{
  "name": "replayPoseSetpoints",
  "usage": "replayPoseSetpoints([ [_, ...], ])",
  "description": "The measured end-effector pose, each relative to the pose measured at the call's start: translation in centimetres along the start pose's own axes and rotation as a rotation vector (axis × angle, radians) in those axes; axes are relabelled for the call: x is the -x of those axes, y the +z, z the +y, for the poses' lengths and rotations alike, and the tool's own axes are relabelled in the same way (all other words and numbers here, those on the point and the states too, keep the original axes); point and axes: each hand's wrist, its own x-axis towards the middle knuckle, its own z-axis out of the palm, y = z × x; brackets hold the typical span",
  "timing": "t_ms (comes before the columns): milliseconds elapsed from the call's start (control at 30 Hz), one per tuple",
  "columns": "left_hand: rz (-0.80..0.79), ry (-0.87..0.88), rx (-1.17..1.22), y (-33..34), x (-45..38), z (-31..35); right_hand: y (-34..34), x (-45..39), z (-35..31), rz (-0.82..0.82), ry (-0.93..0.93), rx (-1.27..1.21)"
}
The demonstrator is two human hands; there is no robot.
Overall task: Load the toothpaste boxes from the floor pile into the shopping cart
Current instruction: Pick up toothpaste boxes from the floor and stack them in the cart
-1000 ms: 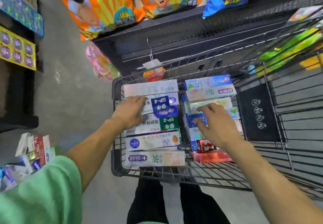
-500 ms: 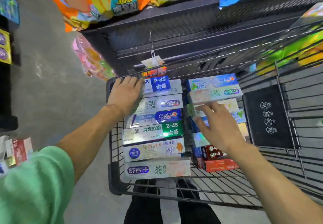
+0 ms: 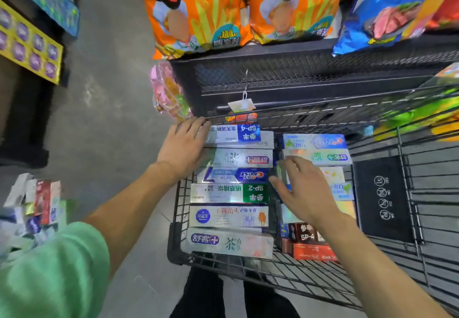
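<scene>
Fingers [image 3: 196, 125] of your left hand [image 3: 185, 147] lay straight and flat against the left ends of the far boxes, holding nothing; your right hand [image 3: 304, 193] hovered over the right-hand stack with its fingers spread and loosely bent, also holding nothing.

Your shopping cart [image 3: 175, 218] stood against the dark shelf [image 3: 273, 74] of snack bags, and its near-left part carried two rows of toothpaste boxes. The left row [image 3: 231, 193] ran front to back, six boxes lying flat and touching; the right stack [image 3: 315, 155] sat just beside it, partly under your right hand. The floor pile [image 3: 32, 203] lay well apart, at the left edge by your green sleeve [image 3: 54, 268], with many boxes left in it.

A second earlier the blue-and-white SP-4 box [image 3: 236, 134] sat under your left hand mid-row. By this moment it lay at the far end against the cart's front wire, and your hand had slid to the row's side. That box looked placed; your next job was likely another reach to the pile.
</scene>
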Motion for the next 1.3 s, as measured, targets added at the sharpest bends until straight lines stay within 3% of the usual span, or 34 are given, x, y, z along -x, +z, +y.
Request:
replayPoseSetpoints([
  [300,0.078,-0.270,-0.034,-7.4,13.5,-2.7,-4.2,-0.4,-8.3,-0.020,-0.366,0.152],
  [633,0.171,-0.734,-0.023,-10.6,35.0,-9.5,-4.5,2.3,-28.6,0.025,-0.774,0.323],
  [1033,-0.003,-1.210,0.082,-3.8,70.0,-12.6,6.6,15.3,-57.0,0.009,-1.165,0.519],
  [1300,-0.008,-1.484,0.115,-0.6,83.2,-12.8,13.7,22.4,-70.4,-0.066,-1.420,0.556],
])
